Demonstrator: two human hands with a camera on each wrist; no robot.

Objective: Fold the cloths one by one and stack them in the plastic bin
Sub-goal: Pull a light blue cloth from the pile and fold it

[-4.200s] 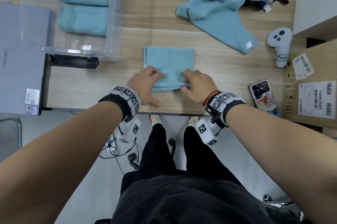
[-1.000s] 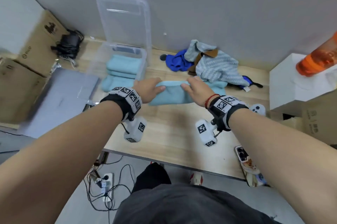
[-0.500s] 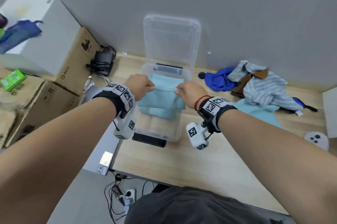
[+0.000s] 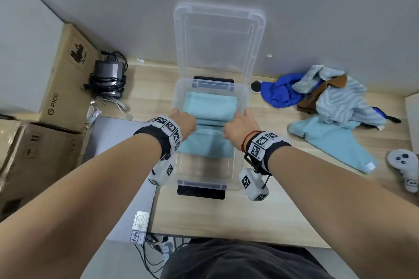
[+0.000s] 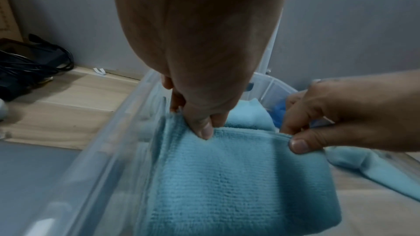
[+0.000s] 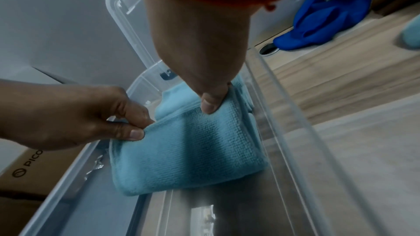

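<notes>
A folded light-blue cloth (image 4: 206,144) (image 5: 238,182) (image 6: 188,152) hangs inside the clear plastic bin (image 4: 240,178). My left hand (image 4: 183,122) (image 5: 200,125) pinches its upper left corner, thumb in front. My right hand (image 4: 238,129) (image 6: 211,103) pinches the upper right corner in the same way. Behind the held cloth, other folded light-blue cloths (image 4: 209,105) lie stacked at the bin's far end. An unfolded light-blue cloth (image 4: 333,142) lies spread on the table to the right.
The bin's lid (image 4: 217,40) stands open against the wall. A pile of blue, brown and patterned cloths (image 4: 322,94) sits at back right, a white controller (image 4: 405,167) at far right. A grey laptop (image 4: 118,165), cardboard boxes (image 4: 65,79) and a power adapter (image 4: 108,76) are left.
Both hands carried the folded cloth from the table to the bin on the left and have lowered it inside; my view has swung to centre on the bin.
</notes>
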